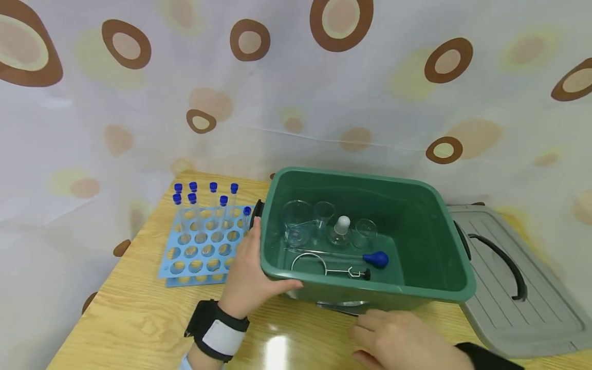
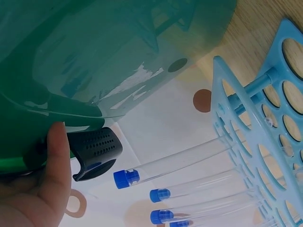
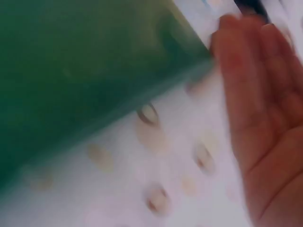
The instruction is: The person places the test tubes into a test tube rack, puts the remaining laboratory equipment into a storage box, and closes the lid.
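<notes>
My left hand [image 1: 250,275] lies against the near left corner of a green plastic bin [image 1: 435,293], its thumb stretched along the front rim and its fingers along the left wall. In the left wrist view a finger rests beside the bin's black latch [image 2: 97,146]. My right hand [image 1: 398,339] is in front of the bin with nothing in its grasp, its fingertips close to metal tweezers [image 1: 339,307] at the base of the front wall. Inside the bin are a beaker [image 1: 296,218], smaller glassware [image 1: 365,231], a white-capped glass bottle [image 1: 341,226], a blue rubber bulb [image 1: 376,259] and a ring clamp [image 1: 307,255].
On the left, a light blue rack [image 1: 202,264] holds several test tubes with blue caps [image 1: 213,186]. To the right lies a grey lid [image 1: 499,303] with a black handle [image 1: 504,262]. A patterned cloth [image 1: 296,103] hangs behind the wooden table [image 1: 125,313].
</notes>
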A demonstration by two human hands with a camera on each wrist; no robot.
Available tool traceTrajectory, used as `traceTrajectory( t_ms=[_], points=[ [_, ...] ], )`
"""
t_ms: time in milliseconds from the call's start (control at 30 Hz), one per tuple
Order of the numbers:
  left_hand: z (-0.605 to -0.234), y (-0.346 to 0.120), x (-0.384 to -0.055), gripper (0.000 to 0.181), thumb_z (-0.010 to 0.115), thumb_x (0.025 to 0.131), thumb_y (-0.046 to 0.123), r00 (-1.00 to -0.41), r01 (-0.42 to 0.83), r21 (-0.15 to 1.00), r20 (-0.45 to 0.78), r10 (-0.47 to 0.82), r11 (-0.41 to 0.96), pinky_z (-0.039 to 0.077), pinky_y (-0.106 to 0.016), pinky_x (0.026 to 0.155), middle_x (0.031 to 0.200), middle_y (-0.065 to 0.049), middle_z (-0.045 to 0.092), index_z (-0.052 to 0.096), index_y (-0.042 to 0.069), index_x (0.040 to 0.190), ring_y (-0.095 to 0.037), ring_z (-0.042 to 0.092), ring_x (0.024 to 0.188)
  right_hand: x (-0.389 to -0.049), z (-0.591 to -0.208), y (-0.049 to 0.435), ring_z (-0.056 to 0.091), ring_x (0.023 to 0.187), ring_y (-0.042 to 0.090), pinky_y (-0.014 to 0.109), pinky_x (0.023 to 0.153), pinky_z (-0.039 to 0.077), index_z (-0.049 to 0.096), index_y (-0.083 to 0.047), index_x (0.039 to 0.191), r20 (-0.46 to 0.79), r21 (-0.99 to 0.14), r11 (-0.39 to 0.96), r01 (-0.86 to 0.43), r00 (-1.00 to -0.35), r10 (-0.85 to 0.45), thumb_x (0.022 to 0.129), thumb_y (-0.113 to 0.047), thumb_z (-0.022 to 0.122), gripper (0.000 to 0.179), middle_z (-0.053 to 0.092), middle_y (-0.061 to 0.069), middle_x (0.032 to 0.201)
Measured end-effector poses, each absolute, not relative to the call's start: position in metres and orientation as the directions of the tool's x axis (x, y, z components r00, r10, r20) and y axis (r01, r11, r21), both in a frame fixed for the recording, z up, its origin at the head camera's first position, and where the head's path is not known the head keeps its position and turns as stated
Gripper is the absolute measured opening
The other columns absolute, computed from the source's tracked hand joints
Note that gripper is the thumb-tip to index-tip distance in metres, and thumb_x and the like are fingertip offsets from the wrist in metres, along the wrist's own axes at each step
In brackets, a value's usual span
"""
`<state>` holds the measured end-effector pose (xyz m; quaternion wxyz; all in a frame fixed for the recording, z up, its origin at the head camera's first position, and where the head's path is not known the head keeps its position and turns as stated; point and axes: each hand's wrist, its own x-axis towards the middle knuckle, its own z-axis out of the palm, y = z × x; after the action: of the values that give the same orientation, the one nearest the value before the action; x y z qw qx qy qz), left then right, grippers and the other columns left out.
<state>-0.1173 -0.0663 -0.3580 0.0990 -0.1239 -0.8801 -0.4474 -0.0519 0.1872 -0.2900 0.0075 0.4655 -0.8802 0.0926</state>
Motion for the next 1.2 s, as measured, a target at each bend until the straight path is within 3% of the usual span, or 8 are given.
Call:
traceTrajectory(
  t_ms=[100,200,333,467,600,767,1000,1200],
  points=[
    [-0.357,-0.068,-0.118,0.131,0.087,0.054,0.047,-0.952,0.297,0.756,0.277,0.126,0.583,0.040,-0.058,0.099,0.149,-0.023,0.029,0.009,0.003,0.150,-0.041,0.033,0.134,-0.047,-0.335,0.193,0.049,0.069,0.003,0.016,0.059,0.043,0.063,-0.011,0.088,-0.047,-0.032,0.699,-0.715,-0.697,-0.715,0.078,-0.019,0.072,0.016,0.056,-0.007,0.078],
    [-0.358,-0.067,-0.117,0.131,0.085,0.054,0.050,-0.953,0.296,0.750,0.273,0.131,0.592,0.040,-0.058,0.099,0.150,-0.023,0.029,0.010,0.003,0.150,-0.041,0.033,0.135,-0.046,-0.373,0.201,0.059,0.076,0.011,0.023,0.062,0.050,0.066,-0.005,0.096,-0.023,0.139,0.766,-0.627,-0.776,-0.631,0.078,-0.011,0.071,0.020,0.063,0.001,0.087],
    [-0.360,-0.068,-0.118,0.131,0.083,0.055,0.055,-0.950,0.304,0.739,0.279,0.137,0.601,0.041,-0.057,0.098,0.149,-0.024,0.030,0.011,0.001,0.150,-0.041,0.035,0.133,-0.050,-0.408,0.207,0.058,0.077,0.013,0.024,0.062,0.051,0.066,-0.005,0.095,0.094,0.274,0.773,-0.572,-0.784,-0.613,0.077,-0.003,0.067,0.018,0.061,0.003,0.086],
    [-0.361,-0.068,-0.118,0.131,0.083,0.055,0.056,-0.947,0.314,0.735,0.288,0.143,0.601,0.041,-0.057,0.098,0.148,-0.024,0.030,0.011,0.001,0.150,-0.041,0.035,0.133,-0.052,-0.424,0.208,0.053,0.073,0.012,0.025,0.061,0.050,0.064,-0.006,0.084,0.187,0.284,0.791,-0.542,-0.778,-0.600,0.073,0.000,0.068,0.013,0.054,0.001,0.078],
    [-0.360,-0.068,-0.118,0.131,0.083,0.055,0.056,-0.946,0.317,0.733,0.292,0.143,0.601,0.040,-0.057,0.098,0.149,-0.024,0.030,0.010,0.001,0.150,-0.041,0.035,0.133,-0.053,-0.425,0.207,0.051,0.067,0.011,0.025,0.055,0.047,0.059,-0.010,0.076,0.161,0.180,0.843,-0.508,-0.830,-0.534,0.072,0.001,0.070,0.015,0.050,-0.002,0.073],
    [-0.360,-0.069,-0.118,0.131,0.081,0.056,0.059,-0.947,0.314,0.734,0.287,0.144,0.602,0.040,-0.057,0.099,0.149,-0.024,0.030,0.009,0.002,0.150,-0.041,0.034,0.134,-0.054,-0.418,0.211,0.047,0.058,0.006,0.022,0.048,0.039,0.056,-0.015,0.070,0.023,-0.038,0.870,-0.492,-0.870,-0.492,0.074,-0.006,0.072,0.019,0.049,-0.006,0.066],
    [-0.360,-0.068,-0.118,0.131,0.081,0.057,0.058,-0.951,0.305,0.741,0.274,0.146,0.598,0.039,-0.058,0.100,0.149,-0.024,0.028,0.008,0.004,0.150,-0.041,0.032,0.135,-0.049,-0.384,0.218,0.030,0.056,-0.001,0.019,0.051,0.026,0.047,-0.019,0.065,-0.106,-0.244,0.829,-0.502,-0.836,-0.538,0.078,-0.003,0.068,0.029,0.036,-0.015,0.061],
    [-0.359,-0.069,-0.117,0.130,0.082,0.057,0.055,-0.955,0.293,0.749,0.260,0.143,0.595,0.037,-0.058,0.101,0.150,-0.023,0.027,0.009,0.003,0.150,-0.041,0.030,0.136,-0.043,-0.350,0.222,0.029,0.058,-0.004,0.017,0.053,0.025,0.050,-0.021,0.069,-0.124,-0.322,0.784,-0.531,-0.797,-0.591,0.081,-0.012,0.070,0.025,0.036,-0.017,0.063]
  ],
)
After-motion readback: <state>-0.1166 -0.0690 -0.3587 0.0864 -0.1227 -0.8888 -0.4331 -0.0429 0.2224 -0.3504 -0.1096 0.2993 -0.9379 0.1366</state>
